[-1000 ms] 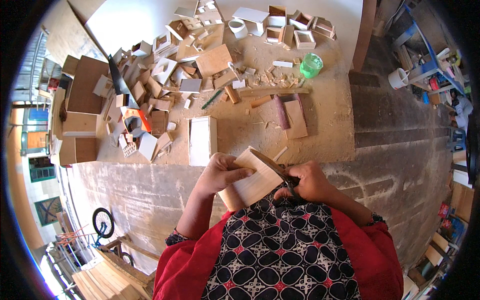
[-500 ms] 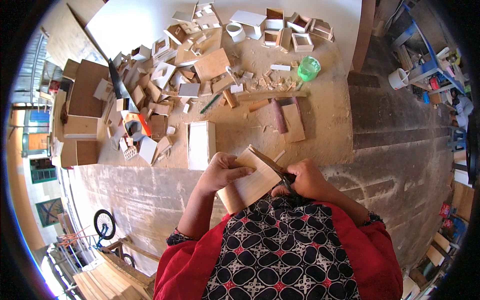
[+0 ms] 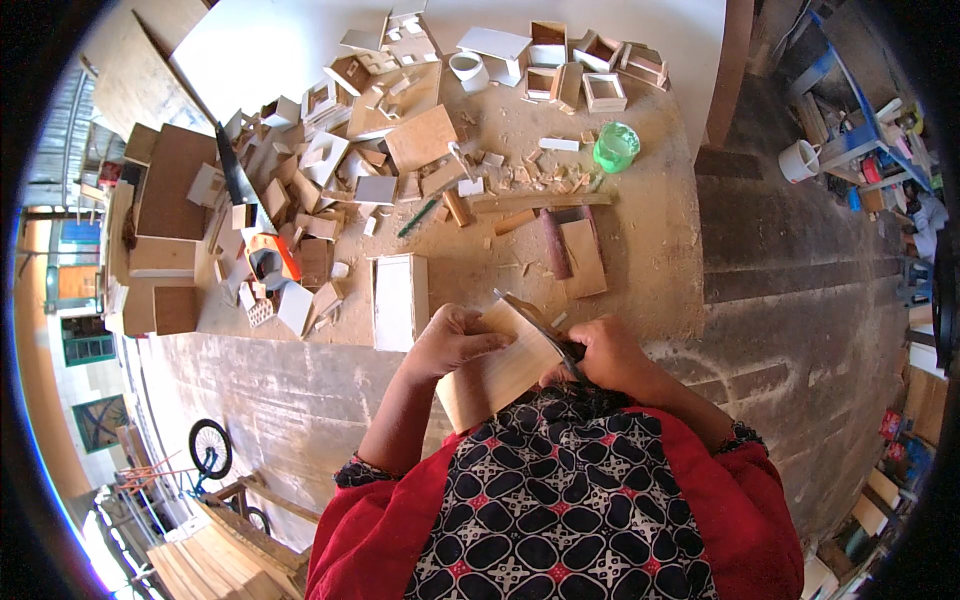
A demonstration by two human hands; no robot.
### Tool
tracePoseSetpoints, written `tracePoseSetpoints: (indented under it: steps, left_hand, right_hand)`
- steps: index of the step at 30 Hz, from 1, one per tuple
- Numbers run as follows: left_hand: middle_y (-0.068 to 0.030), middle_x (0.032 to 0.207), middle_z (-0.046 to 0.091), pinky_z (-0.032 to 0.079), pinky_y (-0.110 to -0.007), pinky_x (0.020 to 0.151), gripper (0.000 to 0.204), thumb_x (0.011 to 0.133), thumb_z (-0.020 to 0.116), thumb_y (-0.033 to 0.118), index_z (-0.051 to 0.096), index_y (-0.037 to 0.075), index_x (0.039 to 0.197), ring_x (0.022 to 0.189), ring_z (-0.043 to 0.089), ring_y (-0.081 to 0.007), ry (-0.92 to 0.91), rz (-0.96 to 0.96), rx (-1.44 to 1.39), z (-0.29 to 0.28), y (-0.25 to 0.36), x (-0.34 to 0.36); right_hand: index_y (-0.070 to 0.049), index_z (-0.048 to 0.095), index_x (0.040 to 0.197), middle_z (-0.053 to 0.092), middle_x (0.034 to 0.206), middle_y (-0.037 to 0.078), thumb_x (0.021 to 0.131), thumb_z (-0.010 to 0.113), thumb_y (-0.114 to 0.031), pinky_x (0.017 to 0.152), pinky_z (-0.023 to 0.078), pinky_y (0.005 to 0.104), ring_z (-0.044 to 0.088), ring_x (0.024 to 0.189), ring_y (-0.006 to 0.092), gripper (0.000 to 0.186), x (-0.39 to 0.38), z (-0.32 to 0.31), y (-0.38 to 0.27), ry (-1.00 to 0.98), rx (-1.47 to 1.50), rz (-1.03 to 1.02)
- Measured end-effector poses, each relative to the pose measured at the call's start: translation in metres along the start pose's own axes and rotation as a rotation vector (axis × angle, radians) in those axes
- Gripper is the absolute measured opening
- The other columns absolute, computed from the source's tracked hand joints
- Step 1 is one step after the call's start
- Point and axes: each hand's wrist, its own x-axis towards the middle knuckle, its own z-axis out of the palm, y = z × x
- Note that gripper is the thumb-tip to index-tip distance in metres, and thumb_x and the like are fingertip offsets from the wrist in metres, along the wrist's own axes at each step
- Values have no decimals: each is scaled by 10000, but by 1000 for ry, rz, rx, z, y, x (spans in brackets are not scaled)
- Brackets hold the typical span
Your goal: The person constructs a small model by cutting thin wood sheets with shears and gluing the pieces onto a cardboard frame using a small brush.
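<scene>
My left hand (image 3: pixel 457 342) grips a thin sheet of pale wood veneer (image 3: pixel 487 378) by its left side, thumb on top and fingers beneath. The sheet is held tilted in front of my chest, just off the near edge of the table. Closed round the dark handles of a pair of scissors (image 3: pixel 572 352), my right hand (image 3: pixel 612 357) is at the sheet's right side. The blades lie along the sheet's right edge and point away from me. A small sliver of veneer (image 3: pixel 559 320) shows beside the blades. The fingertips of both hands are partly hidden.
On the worktable (image 3: pixel 640 240) are a white box (image 3: pixel 400 300), an orange-handled saw (image 3: pixel 268 258), a green tub (image 3: pixel 616 147), a dark red roll (image 3: pixel 556 243) and a brown sanding-like sheet (image 3: pixel 584 258). Wood offcuts (image 3: pixel 325 155) crowd the left. Small open boxes (image 3: pixel 604 92) stand at the back.
The longer veneer strip that stuck out right of the scissors now shows only as a short piece. The scissors have closed somewhat along the edge. The left hand keeps its hold.
</scene>
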Motion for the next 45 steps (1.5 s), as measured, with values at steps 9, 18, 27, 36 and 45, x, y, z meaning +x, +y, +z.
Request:
tracePoseSetpoints:
  steps: [9,18,27,36,45]
  left_hand:
    - [-3,751,650,431,-217,593,161,780,744,94,714,-39,866,679,543,-47,18,-45,30,-3,-2,4]
    - [8,761,652,441,-213,603,178,785,739,102,706,-37,891,686,544,-43,32,-19,-30,-4,-12,8]
    - [-2,753,655,436,-224,601,185,785,729,120,713,-30,892,681,542,-48,62,15,-1,-6,-21,14]
    - [13,727,635,430,-224,588,177,782,740,129,708,-32,849,678,534,-43,63,26,14,0,-17,10]
    - [-18,834,679,455,-208,650,189,804,721,113,699,-40,913,726,577,-56,204,37,-74,-7,-3,-20]
  right_hand:
    - [36,640,694,597,599,180,583,864,-458,519,451,344,589,517,216,554,5,-2,-2,-9,18,-33]
    - [28,675,783,634,659,182,606,867,-399,555,465,328,606,568,173,500,6,3,6,-36,48,20]
    - [16,679,850,653,692,148,664,842,-382,586,465,312,590,612,136,469,10,11,22,-72,61,53]
    - [3,619,896,596,699,42,708,819,-373,610,431,278,508,634,108,466,5,8,9,-34,523,215]
    - [-12,625,891,570,655,62,647,820,-470,591,438,296,542,627,161,554,-9,-27,-8,-207,95,65]
